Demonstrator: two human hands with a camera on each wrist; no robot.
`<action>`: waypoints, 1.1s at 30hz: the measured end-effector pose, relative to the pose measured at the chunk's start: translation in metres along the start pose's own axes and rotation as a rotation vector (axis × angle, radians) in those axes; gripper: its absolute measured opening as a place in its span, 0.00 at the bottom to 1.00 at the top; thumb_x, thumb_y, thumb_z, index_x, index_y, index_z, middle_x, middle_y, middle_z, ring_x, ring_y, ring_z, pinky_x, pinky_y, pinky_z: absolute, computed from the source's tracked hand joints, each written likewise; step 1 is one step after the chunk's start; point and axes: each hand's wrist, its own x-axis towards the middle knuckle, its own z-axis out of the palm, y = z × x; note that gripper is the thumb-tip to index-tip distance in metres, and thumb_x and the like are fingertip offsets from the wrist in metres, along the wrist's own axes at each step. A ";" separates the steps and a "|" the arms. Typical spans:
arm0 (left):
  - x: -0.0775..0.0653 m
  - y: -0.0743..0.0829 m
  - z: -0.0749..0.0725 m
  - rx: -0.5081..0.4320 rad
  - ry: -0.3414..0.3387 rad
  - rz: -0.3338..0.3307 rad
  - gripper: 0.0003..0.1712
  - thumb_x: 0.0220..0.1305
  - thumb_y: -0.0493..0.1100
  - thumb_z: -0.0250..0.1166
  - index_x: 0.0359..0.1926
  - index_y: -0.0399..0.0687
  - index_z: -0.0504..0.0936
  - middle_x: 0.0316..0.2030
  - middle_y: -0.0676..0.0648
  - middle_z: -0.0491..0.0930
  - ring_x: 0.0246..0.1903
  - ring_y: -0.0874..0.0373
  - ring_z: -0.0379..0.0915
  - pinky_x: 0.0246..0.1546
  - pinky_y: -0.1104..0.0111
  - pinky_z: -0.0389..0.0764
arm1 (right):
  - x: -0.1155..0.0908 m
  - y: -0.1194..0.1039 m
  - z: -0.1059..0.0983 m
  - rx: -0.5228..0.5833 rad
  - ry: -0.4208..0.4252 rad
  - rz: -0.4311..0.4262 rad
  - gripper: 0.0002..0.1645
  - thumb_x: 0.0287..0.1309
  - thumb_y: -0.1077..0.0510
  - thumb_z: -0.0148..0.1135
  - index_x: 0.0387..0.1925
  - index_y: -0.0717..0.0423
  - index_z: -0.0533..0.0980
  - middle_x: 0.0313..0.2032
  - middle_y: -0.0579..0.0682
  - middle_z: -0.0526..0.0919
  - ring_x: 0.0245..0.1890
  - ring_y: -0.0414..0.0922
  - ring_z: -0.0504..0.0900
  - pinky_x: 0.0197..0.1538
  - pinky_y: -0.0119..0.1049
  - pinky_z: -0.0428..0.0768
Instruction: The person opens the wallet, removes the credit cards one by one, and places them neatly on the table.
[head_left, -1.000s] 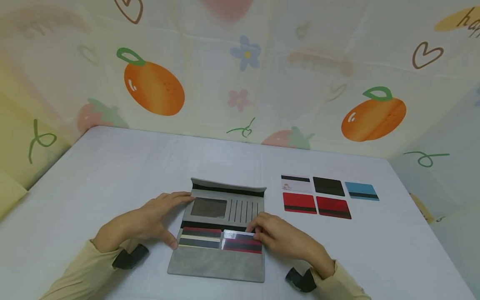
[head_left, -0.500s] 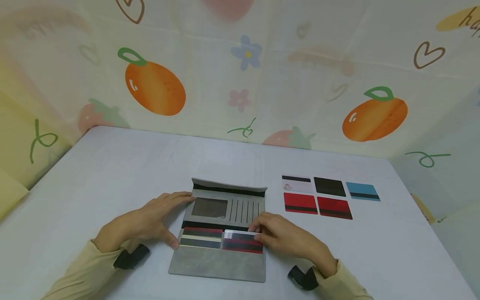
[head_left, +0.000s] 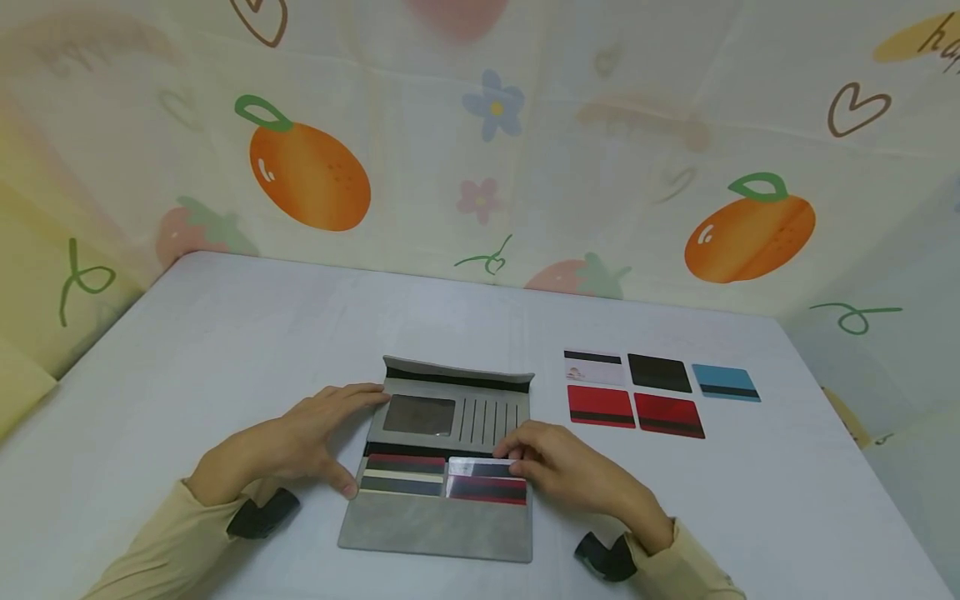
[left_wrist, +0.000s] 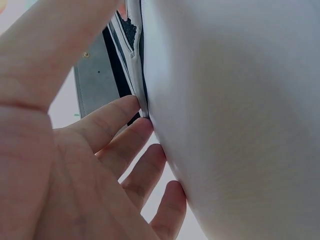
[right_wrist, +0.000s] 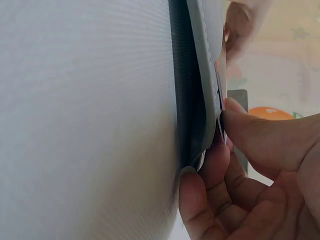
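Your right hand (head_left: 561, 465) is pinching a card (head_left: 476, 467); your left hand (head_left: 306, 437), fingers spread, is touching the wallet (head_left: 435, 528). Crooked pushing would be risking a jam.

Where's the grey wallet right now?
Head view, lower centre: the grey wallet lies open on the white table, left hand at its left edge, right hand at its right edge, loose cards off to its right.
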 end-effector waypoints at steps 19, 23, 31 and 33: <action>0.000 -0.001 0.001 0.010 0.017 0.005 0.65 0.33 0.62 0.82 0.72 0.45 0.63 0.73 0.40 0.59 0.66 0.37 0.59 0.61 0.35 0.63 | 0.000 0.001 -0.002 0.001 0.138 0.048 0.12 0.64 0.64 0.62 0.48 0.57 0.82 0.37 0.45 0.81 0.36 0.37 0.74 0.40 0.27 0.77; 0.000 0.000 0.001 0.009 0.018 0.005 0.65 0.33 0.62 0.82 0.72 0.45 0.63 0.73 0.40 0.59 0.66 0.37 0.59 0.61 0.35 0.63 | -0.001 0.002 -0.003 -0.002 0.104 0.050 0.14 0.63 0.61 0.64 0.51 0.55 0.81 0.40 0.44 0.82 0.36 0.36 0.74 0.40 0.27 0.77; 0.000 0.001 0.001 0.010 0.016 -0.005 0.65 0.33 0.62 0.82 0.72 0.46 0.63 0.73 0.41 0.59 0.67 0.37 0.58 0.62 0.35 0.62 | -0.002 0.004 -0.005 -0.010 0.091 0.005 0.18 0.63 0.60 0.64 0.54 0.55 0.79 0.45 0.46 0.84 0.37 0.35 0.75 0.42 0.28 0.78; 0.000 0.001 0.001 0.007 0.016 -0.007 0.65 0.33 0.62 0.82 0.72 0.46 0.63 0.73 0.41 0.59 0.67 0.37 0.58 0.63 0.35 0.62 | -0.002 0.004 -0.005 -0.008 0.128 -0.006 0.17 0.63 0.61 0.63 0.54 0.55 0.79 0.47 0.47 0.85 0.38 0.36 0.77 0.43 0.29 0.79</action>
